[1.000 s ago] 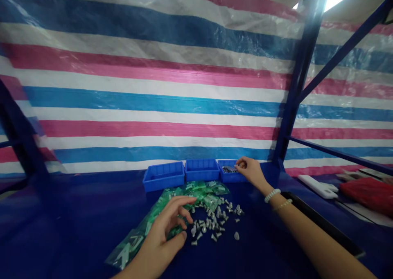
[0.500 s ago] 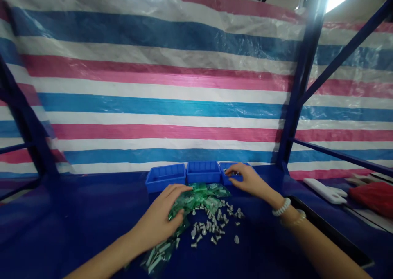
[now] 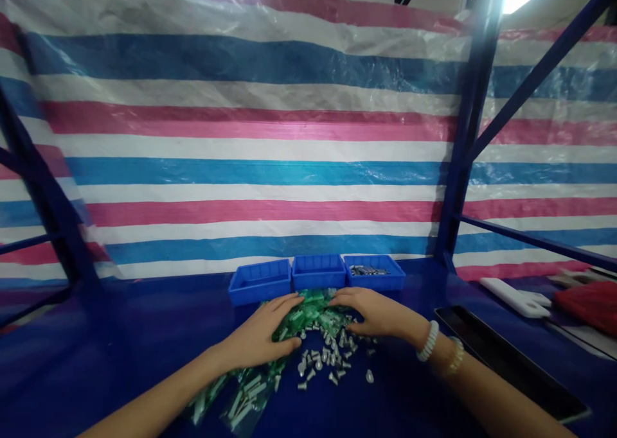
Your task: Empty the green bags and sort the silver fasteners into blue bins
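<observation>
A heap of green-tinted plastic packets lies on the blue tabletop, with more packets of pale strips at its lower left. My left hand rests over the left side of the heap, fingers stretched out and thumb apart. On the heap's right side is my right hand, fingers spread and curved, touching the packets; nothing shows in its grasp. Between and below the hands lie several loose screw-like metal pieces. Parts of the heap are hidden under both hands.
Three blue bins stand in a row behind the heap: a left bin, a middle bin and a right bin holding small metal parts. At right lie a black flat tray-like object, a white device and red cloth.
My right hand has come from the right bin back to the packets, moving left and down. My left hand stays on the heap, shifted slightly. The view has tilted a little.
</observation>
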Motion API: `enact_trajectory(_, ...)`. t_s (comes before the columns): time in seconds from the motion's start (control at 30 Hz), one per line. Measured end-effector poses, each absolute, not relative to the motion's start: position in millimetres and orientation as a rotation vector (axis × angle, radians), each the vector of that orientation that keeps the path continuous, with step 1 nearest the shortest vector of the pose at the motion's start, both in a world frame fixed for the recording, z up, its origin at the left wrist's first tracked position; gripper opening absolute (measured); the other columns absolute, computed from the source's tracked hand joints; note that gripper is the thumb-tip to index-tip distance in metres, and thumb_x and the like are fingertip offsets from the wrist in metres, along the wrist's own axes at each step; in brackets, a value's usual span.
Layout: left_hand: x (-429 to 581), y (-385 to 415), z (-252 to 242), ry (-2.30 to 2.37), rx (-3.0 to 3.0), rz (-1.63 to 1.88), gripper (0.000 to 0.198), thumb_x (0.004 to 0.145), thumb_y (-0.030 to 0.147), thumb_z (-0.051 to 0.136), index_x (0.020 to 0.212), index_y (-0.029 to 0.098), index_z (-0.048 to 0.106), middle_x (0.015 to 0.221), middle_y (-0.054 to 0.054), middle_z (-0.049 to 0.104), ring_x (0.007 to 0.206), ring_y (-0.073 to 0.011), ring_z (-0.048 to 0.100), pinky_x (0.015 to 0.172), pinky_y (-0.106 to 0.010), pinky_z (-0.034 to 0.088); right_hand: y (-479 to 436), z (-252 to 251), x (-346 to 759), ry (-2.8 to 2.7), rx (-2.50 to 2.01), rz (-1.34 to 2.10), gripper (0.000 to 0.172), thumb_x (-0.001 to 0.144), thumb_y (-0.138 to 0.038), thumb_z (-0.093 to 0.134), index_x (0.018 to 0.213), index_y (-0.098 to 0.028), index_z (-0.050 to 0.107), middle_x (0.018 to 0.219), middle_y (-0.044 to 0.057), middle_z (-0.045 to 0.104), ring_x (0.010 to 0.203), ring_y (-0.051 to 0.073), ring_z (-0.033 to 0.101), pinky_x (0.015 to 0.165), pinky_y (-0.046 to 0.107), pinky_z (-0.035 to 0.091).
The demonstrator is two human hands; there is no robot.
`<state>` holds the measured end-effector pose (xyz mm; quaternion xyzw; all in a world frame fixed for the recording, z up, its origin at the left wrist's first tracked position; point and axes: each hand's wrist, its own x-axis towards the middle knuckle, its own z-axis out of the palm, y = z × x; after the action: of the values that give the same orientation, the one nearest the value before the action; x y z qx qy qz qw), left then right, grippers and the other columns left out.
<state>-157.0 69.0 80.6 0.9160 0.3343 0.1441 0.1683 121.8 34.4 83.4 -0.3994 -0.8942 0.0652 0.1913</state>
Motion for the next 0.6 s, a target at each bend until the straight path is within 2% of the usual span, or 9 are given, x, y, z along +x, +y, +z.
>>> enact_trajectory(0.37, -148, 66, 62, 1.017, 2.595, 0.675, 0.047, 0.085, 0.030, 0.056, 0.131, 0.024, 0.050, 0.137, -0.010, 0.055, 0.126, -0.0307, 0.050, 0.105, -0.051, 0.039, 41, 76, 119, -2.433, -1.204, 0.023, 0.024, 0.090, -0.015, 0.055, 0.109, -0.020, 0.066, 0.102, 0.007, 0.070, 0.094, 0.020, 0.064, 0.084, 0.032, 0.048)
enact_trajectory(0.6, -145, 66, 67, 1.142, 2.550, 0.673, 0.038, 0.084, 0.026, 0.051, 0.122, 0.020, 0.057, 0.123, -0.011, 0.065, 0.114, -0.0295, 0.058, 0.097, -0.048, 0.044, 44, 75, 116, -2.283, -1.292, -0.073, 0.016, 0.085, -0.015, 0.058, 0.095, -0.018, 0.070, 0.090, 0.006, 0.071, 0.086, 0.022, 0.065, 0.077, 0.033, 0.048)
